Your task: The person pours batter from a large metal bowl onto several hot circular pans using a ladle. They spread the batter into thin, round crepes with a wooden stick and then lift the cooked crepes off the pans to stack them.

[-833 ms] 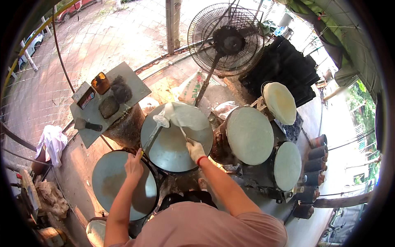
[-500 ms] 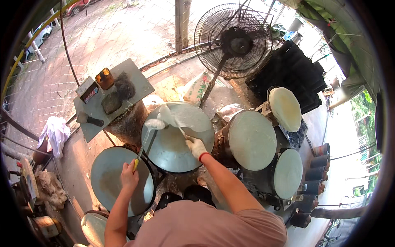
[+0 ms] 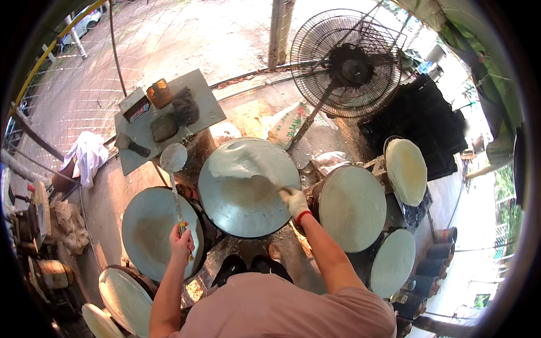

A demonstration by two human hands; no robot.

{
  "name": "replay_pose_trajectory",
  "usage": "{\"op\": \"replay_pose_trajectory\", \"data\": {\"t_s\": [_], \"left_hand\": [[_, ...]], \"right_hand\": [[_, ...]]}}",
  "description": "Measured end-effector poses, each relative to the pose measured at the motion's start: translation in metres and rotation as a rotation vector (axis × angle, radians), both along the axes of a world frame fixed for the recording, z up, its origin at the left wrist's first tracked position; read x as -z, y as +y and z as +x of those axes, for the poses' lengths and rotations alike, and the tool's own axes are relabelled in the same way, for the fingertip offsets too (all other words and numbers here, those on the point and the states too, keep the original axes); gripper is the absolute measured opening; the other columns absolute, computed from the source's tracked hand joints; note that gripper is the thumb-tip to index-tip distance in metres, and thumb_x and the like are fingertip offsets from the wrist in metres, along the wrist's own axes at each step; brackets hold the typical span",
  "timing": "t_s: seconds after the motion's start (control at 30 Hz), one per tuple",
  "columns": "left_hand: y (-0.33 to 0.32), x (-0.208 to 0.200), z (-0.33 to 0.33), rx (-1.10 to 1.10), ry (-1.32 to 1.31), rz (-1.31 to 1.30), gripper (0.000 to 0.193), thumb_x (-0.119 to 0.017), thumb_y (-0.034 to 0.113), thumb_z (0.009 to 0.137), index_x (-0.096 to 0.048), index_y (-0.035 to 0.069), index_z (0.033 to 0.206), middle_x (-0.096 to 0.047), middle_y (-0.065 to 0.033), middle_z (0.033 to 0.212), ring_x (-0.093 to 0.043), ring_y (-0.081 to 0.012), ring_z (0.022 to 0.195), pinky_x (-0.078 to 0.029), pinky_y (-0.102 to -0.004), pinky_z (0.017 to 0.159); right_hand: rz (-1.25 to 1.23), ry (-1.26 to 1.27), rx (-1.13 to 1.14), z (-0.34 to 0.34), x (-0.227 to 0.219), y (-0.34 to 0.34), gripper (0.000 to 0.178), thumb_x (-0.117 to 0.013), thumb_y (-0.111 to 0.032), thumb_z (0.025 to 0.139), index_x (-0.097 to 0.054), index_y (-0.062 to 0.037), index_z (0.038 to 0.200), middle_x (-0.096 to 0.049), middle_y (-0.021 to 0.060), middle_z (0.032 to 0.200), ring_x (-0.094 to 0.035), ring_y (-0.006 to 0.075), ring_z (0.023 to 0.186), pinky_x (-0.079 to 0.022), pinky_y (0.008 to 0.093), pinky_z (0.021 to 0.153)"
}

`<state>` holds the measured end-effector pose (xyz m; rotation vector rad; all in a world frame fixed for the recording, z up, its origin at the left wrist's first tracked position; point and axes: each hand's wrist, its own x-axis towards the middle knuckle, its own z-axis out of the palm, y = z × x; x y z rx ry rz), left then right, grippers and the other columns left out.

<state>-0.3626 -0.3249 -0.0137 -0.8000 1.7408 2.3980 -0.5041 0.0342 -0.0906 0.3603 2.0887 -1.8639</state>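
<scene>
With the central griddle (image 3: 248, 222) taken as the dial, the ladle (image 3: 174, 158) is held with its bowl off the rim toward ten o'clock, probably so that drips are kept off and the surface is left free. Its handle is gripped in the closed left hand (image 3: 181, 243), at eight o'clock. The gloved right hand (image 3: 294, 203) is placed over the rim between three and four o'clock; it appears to be closed on a spreader (image 3: 273, 183), though that tool is badly blurred. The glove is presumably worn against heat. A second griddle (image 3: 146, 239) is set at eight o'clock and a sheet-covered griddle (image 3: 352, 208) at four, seemingly so that each can be reached from one standing spot. A scraper (image 3: 135, 147) is kept on the counter (image 3: 204, 107), toward ten o'clock, likely to be near but out of the way.

The pale batter (image 3: 242, 160) is spread on the central griddle from about ten to two o'clock. It looks wet and thin, with streaks and a wavy inner edge. Below it, bare blue-grey metal is exposed, marked by a brownish patch near the dial's centre.
</scene>
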Motion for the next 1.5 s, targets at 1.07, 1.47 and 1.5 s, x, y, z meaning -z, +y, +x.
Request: {"op": "replay_pose_trajectory", "data": {"t_s": [1.07,1.47,1.5], "left_hand": [[0.132,0.037,0.131,0.159,-0.241,-1.117,0.027,-0.054,0.014,0.084,-0.047,0.003,0.108,-0.058,-0.0232,0.078,-0.058,-0.0432,0.072,-0.044,-0.0501,0.061],[0.178,0.024,0.185,0.284,-0.236,-1.295,0.036,-0.052,0.006,0.080,-0.045,0.003,0.115,-0.059,-0.0229,0.089,-0.059,-0.0416,0.073,-0.048,-0.0494,0.061],[0.181,0.024,0.185,0.278,-0.231,-1.295,0.036,-0.052,0.006,0.080,-0.045,0.003,0.115,-0.059,-0.0228,0.089,-0.059,-0.0417,0.073,-0.048,-0.0495,0.061]], "right_hand": [[0.159,-0.376,-0.483,-0.078,0.013,0.066,0.028,-0.062,-0.030,0.083,-0.068,-0.0095,0.102,-0.055,0.0018,0.065,-0.042,0.0100,0.043,-0.032,0.0278,0.037],[0.032,-0.417,-0.217,-0.073,0.005,0.041,0.034,-0.063,-0.027,0.081,-0.065,-0.0070,0.109,-0.053,0.0031,0.064,-0.042,0.0104,0.045,-0.032,0.0265,0.040],[-0.004,-0.403,-0.382,-0.068,0.006,0.043,0.035,-0.063,-0.027,0.081,-0.065,-0.0070,0.110,-0.054,0.0034,0.065,-0.041,0.0102,0.045,-0.032,0.0265,0.040]]}}
